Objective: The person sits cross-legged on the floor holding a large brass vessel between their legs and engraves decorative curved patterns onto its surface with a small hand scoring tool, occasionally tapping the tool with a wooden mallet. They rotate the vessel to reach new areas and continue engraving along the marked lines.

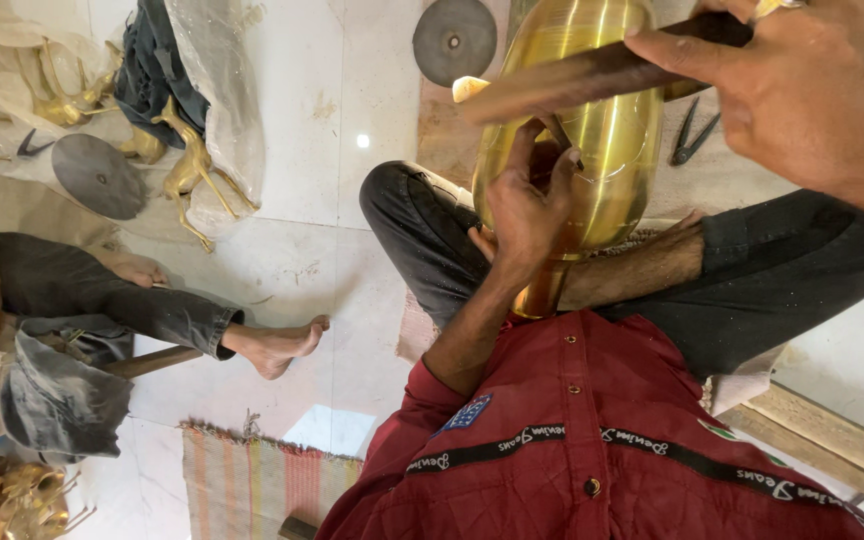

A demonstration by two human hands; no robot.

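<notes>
A brass vase (592,130) is propped on the crossed legs in dark trousers (772,270), directly under both hands. The left hand (527,205) is closed around a small chisel-like tool (559,133), its fingers curled tight and the tool's tip set against the vase's polished side. The right hand (802,95) is wrapped around the handle end of a wooden mallet (592,75), which is held across the vase just above the left hand. Beyond the right hand, dark pliers (692,132) are seen on the floor. Far off past the left hand, brass deer figures (187,165) and grey discs (99,175) are laid beside another person's bare foot (277,345).
</notes>
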